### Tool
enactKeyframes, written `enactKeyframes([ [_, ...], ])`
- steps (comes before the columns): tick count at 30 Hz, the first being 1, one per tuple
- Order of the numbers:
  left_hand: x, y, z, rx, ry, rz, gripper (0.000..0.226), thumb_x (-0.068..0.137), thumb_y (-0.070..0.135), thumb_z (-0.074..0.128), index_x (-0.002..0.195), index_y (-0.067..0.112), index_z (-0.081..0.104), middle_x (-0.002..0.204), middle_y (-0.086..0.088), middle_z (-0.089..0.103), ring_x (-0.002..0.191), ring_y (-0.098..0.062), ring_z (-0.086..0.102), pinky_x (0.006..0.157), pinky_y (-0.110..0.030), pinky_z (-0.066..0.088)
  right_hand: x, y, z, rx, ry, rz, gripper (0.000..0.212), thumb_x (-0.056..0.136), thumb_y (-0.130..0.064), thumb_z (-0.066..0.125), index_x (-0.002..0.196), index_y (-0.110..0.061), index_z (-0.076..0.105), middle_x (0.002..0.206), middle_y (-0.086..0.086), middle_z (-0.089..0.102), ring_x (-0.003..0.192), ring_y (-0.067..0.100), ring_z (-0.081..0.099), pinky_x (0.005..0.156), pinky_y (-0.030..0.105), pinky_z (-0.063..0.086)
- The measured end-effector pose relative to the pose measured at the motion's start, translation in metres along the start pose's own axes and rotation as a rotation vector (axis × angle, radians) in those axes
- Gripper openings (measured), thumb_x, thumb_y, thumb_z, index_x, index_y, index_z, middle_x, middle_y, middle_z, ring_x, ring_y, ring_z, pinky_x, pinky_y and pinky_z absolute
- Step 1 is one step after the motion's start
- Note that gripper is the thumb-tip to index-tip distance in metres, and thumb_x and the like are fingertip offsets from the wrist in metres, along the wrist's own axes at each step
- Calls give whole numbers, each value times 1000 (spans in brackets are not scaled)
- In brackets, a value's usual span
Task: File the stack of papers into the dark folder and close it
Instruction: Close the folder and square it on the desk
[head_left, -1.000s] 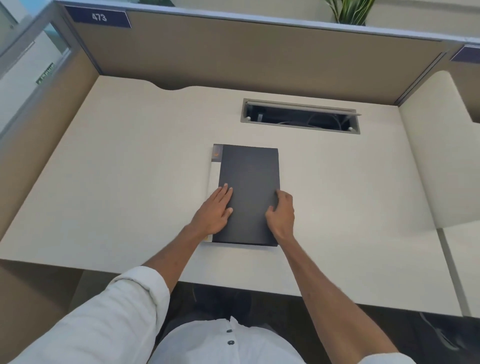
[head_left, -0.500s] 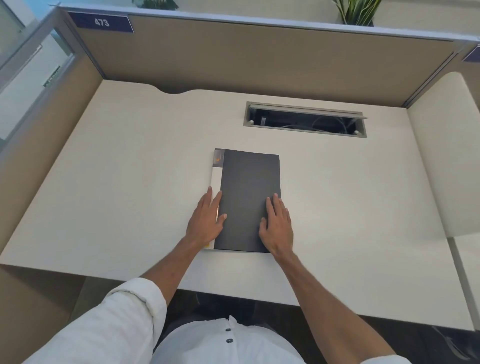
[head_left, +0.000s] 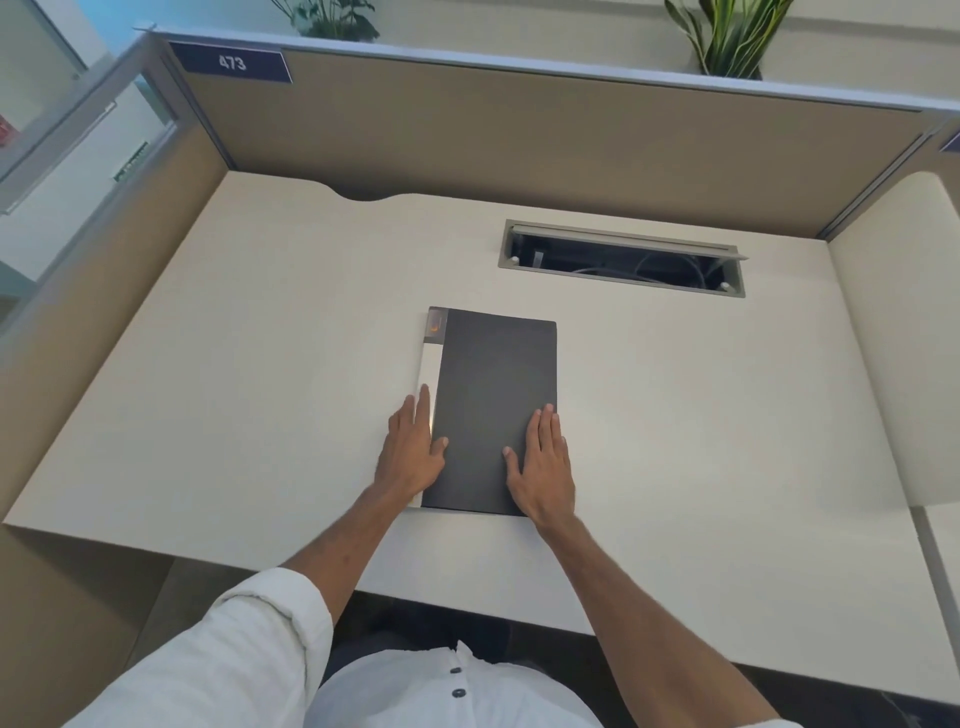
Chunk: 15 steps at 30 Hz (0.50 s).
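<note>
Lying shut, dark folder (head_left: 493, 410) under both flat (empty) palms; left hand (head_left: 413, 452), right hand (head_left: 543, 462)

"473" on blue partition label (head_left: 230, 63)

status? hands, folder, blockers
Left hand flat on folder's left edge, right hand flat on cover. Folder closed on desk, pale strip along left side. Nothing in the way.

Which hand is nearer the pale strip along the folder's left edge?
Left. The left hand lies flat with its fingers on the pale strip; the right hand rests flat on the folder cover near its right edge, across from the strip.
</note>
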<state>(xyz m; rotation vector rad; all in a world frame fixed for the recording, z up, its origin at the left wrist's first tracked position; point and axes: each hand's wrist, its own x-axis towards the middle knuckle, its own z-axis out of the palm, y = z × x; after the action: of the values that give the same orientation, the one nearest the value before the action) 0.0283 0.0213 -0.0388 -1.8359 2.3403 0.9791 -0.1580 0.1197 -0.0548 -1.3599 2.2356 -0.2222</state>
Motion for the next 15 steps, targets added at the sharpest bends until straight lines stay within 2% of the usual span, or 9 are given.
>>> enactKeyframes([
  [2, 1, -10, -2, 63, 1, 32, 82, 116, 26, 52, 178, 21, -2, 186, -13, -4, 174, -34, 6, 139, -49, 26, 5, -6, 2, -33, -5, -32, 76, 118, -44, 34, 177, -9, 1, 186, 7, -9, 175, 23, -5, 143, 39, 11],
  [5, 7, -27, -8, 144, 0, 71, 77, 118, 28, 44, 178, 17, -4, 185, -7, -16, 175, -29, -5, 142, -44, 14, 15, -20, 5, -70, -15, -70, 76, 118, -45, 34, 178, -10, 0, 186, 7, -8, 175, 23, -4, 143, 38, 12],
  [9, 22, -51, -24, 225, 20, 99, 75, 119, 31, 39, 177, 13, -5, 186, -7, -15, 175, -25, -9, 143, -44, 10, 35, -44, 9, -104, -26, -107, 77, 118, -45, 33, 177, -9, 0, 186, 7, -8, 175, 23, -3, 143, 37, 12],
  [15, 51, -78, -54, 223, 1, 122, 74, 120, 31, 38, 177, 11, -5, 186, -5, -15, 175, -22, -10, 143, -41, 8, 67, -82, 15, -116, -37, -139, 74, 120, -41, 33, 177, -8, 0, 186, 8, -8, 175, 23, -4, 143, 36, 9],
])
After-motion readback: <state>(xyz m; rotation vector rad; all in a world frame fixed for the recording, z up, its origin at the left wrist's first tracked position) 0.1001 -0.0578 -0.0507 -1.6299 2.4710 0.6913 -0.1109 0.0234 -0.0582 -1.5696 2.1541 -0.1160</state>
